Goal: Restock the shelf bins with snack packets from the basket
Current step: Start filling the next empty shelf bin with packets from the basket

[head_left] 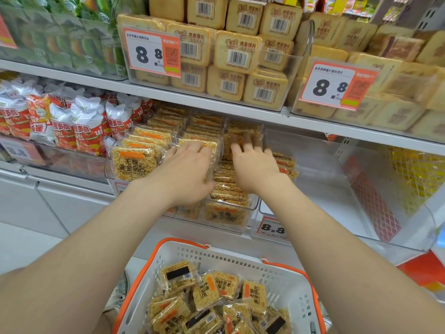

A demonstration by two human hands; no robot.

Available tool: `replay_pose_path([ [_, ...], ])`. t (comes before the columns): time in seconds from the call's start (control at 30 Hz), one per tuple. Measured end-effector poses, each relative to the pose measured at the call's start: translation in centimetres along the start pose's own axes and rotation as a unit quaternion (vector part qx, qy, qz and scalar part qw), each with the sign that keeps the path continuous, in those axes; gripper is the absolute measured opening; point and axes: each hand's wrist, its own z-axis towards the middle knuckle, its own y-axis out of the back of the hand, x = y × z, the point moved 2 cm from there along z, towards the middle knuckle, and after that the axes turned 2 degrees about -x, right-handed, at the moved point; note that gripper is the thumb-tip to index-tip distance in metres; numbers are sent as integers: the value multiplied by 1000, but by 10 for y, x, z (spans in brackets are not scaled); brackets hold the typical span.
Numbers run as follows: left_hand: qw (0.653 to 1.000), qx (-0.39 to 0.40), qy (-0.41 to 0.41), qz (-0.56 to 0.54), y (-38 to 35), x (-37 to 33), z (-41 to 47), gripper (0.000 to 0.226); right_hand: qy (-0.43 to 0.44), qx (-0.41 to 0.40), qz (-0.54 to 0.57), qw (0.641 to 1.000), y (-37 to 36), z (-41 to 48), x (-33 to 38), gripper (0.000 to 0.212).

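Our left hand [190, 174] lies flat on the snack packets [226, 186] in the clear bin [240, 227]; beside it, our right hand [255, 167] has blurred fingers, so we cannot tell its grip.

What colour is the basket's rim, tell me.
Orange rim on a white basket; head view.

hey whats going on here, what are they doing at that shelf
A person is restocking a clear shelf bin with yellow snack packets. Both hands are in the bin: the left hand rests on the middle row, and the right hand reaches into the right-hand row. The white basket below holds many more packets, so plenty is left to do.
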Motion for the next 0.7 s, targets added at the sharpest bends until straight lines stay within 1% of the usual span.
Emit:
replay_pose_path([
  [0.03,1000,-11,-4,-13,1,-1,-3,70,1,3,25,1000,2,0,-2,79],
  [0.1,998,-44,-17,-37,3,-3,-10,63,4,-5,62,998,6,-3,-3,65],
  [0.17,994,-86,-33,-57,5,-8,-18,55,6,-38,91,995,13,-11,-2,52],
  [0.23,989,-121,-48,-65,7,-14,-27,39,16,-83,136,987,19,-23,1,39],
  [0.3,989,-125,-47,-68,7,-20,-35,16,32,-131,174,976,25,-40,7,35],
  [0.33,991,-111,-35,-73,6,-21,-38,8,41,-157,180,970,28,-49,11,34],
  [0.37,993,-87,-22,-77,4,-21,-41,5,52,-182,179,965,33,-59,15,32],
  [0.43,997,-18,-1,-71,-6,-21,-47,10,70,-201,185,959,41,-80,23,23],
  [0.47,998,20,3,-55,-12,-22,-49,12,74,-188,193,960,45,-91,26,18],
  [0.57,992,129,13,3,-41,-23,-53,19,75,-106,181,975,46,-115,36,12],
  [0.63,981,193,18,30,-67,-21,-53,25,94,-33,155,983,39,-126,40,20],
  [0.7,970,238,14,49,-99,-17,-53,29,124,36,128,983,28,-135,41,28],
])
